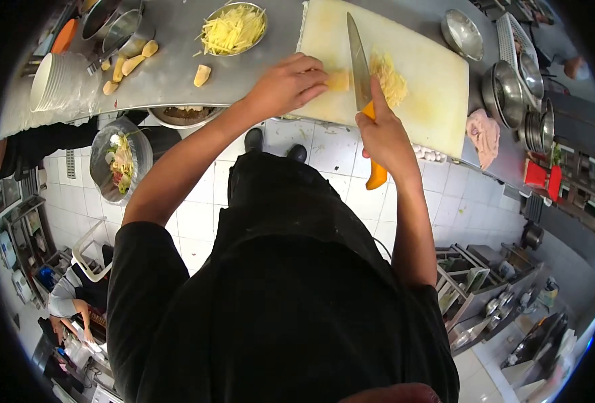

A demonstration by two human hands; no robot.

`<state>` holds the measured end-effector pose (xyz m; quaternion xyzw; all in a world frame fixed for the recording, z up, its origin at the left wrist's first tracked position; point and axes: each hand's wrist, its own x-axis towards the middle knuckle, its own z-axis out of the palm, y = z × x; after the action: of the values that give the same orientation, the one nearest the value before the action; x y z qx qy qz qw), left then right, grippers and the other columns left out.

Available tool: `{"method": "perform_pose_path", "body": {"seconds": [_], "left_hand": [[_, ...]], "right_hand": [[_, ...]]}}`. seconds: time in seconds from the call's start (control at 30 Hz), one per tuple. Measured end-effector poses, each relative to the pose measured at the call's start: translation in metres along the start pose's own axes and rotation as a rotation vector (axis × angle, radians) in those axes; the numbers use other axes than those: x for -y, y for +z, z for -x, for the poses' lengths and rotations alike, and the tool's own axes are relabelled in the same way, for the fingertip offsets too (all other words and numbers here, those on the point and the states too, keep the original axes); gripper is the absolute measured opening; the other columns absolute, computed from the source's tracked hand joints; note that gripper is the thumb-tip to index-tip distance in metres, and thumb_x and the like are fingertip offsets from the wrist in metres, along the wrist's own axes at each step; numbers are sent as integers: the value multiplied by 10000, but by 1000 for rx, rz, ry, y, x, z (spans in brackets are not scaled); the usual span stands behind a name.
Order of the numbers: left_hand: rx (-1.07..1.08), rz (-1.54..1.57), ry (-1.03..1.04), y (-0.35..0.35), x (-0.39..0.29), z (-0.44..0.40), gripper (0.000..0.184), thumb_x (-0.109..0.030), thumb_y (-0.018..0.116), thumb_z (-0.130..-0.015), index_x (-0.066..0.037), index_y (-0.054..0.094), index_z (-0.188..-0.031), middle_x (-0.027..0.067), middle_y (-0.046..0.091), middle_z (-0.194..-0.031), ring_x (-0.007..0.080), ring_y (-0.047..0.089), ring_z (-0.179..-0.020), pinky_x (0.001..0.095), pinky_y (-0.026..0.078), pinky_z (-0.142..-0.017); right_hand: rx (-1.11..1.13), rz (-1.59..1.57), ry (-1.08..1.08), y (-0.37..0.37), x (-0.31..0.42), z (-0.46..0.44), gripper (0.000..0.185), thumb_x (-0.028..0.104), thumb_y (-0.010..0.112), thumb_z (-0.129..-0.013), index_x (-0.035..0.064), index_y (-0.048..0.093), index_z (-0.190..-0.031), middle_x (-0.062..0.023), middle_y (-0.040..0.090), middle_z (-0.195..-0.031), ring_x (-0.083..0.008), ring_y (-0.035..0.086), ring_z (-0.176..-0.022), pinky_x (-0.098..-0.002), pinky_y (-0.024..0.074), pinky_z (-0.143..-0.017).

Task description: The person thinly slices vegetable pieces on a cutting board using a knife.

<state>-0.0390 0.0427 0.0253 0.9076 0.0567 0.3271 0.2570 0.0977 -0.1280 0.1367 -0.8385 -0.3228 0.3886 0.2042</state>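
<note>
My left hand point(293, 83) is on the near left part of a white cutting board point(435, 87), its bent fingers holding a pale yellow piece of ginger point(338, 80). My right hand point(386, 134) grips the orange handle of a kitchen knife point(360, 60). The forefinger lies along the base of the blade, which points away from me. The blade stands between the ginger piece and a small heap of thin yellow shreds point(389, 79) on the board. Beyond my left hand, a metal bowl point(265, 25) is heaped with similar shreds.
Peeled ginger chunks point(202, 75) lie on the steel counter point(170, 84), left of the board. Stacked white plates point(59, 84) and pots stand farther left. A pink cloth point(482, 136) and metal bowls point(463, 33) are at right. A lined waste bin point(121, 161) stands below the counter.
</note>
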Motion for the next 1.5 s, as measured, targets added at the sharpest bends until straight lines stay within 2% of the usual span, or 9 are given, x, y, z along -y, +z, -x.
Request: {"method": "perform_pose_path", "body": {"seconds": [0.17, 0.27, 0.47, 0.57, 0.67, 0.77, 1.07, 1.23, 1.5], "left_hand": [[114, -5, 57, 12, 9, 2, 106, -107, 705, -858, -42, 716, -941, 51, 650, -994, 241, 625, -932, 356, 539, -834], [104, 30, 32, 9, 7, 1, 107, -75, 694, -839, -32, 707, -936, 46, 644, -1013, 232, 619, -960, 354, 537, -842], [172, -73, 86, 18, 7, -24, 228, 7, 638, -829, -16, 697, -1048, 60, 640, -1081, 245, 613, -1019, 349, 541, -850], [233, -112, 125, 27, 17, -21, 314, 30, 621, -788, -25, 683, -1091, 41, 625, -1127, 222, 598, -1074, 332, 544, -895], [242, -99, 96, 29, 17, -19, 359, 35, 619, -780, -31, 671, -1129, 34, 618, -1150, 211, 591, -1094, 323, 546, -917], [258, -60, 77, 31, 20, -18, 356, 41, 614, -781, -22, 670, -1127, 48, 616, -1155, 221, 585, -1099, 323, 535, -928], [202, 10, 74, 40, 24, -15, 363, 41, 614, -769, -10, 667, -1124, 79, 615, -1151, 252, 586, -1081, 338, 508, -951], [190, 52, 98, 41, 25, -16, 377, 61, 619, -744, 8, 666, -1114, 71, 604, -1125, 248, 569, -1072, 330, 500, -958], [162, 84, 64, 41, 25, -15, 325, 32, 603, -784, 17, 659, -1104, 92, 607, -1116, 261, 579, -1070, 338, 509, -943]], "right_hand": [[-77, 136, -90, 19, -14, -1, 716, 149, 485, -949, 117, 180, -1595, -232, 654, -783, -289, 630, -595, -414, 522, -653], [-60, 163, -95, 18, -3, 7, 703, 104, 468, -928, 22, 163, -1557, -334, 657, -823, -502, 650, -824, -552, 496, -831], [-93, 212, -126, 23, -1, 11, 705, 82, 484, -925, 16, 167, -1552, -316, 654, -771, -504, 648, -780, -560, 504, -783], [-81, 199, -72, 28, -5, 9, 717, 130, 493, -956, 109, 152, -1587, -324, 661, -879, -479, 652, -822, -519, 495, -804], [-121, 174, -130, 34, -8, 9, 707, 63, 496, -925, 25, 172, -1553, -310, 648, -752, -504, 646, -765, -565, 510, -759], [-162, 191, -136, 42, -17, 6, 723, 88, 501, -945, 94, 159, -1582, -321, 652, -830, -480, 650, -785, -532, 498, -771], [-205, 132, -192, 55, -25, -28, 743, 65, 523, -918, 81, 174, -1575, -314, 643, -797, -497, 632, -733, -545, 492, -708], [-212, 152, -236, 35, -13, -57, 705, 83, 490, -914, 47, 202, -1557, -321, 662, -942, -493, 637, -860, -536, 507, -780], [-133, 182, -98, 38, -10, 15, 758, 86, 525, -949, 145, 129, -1593, -316, 652, -824, -488, 643, -754, -524, 500, -740]]}}
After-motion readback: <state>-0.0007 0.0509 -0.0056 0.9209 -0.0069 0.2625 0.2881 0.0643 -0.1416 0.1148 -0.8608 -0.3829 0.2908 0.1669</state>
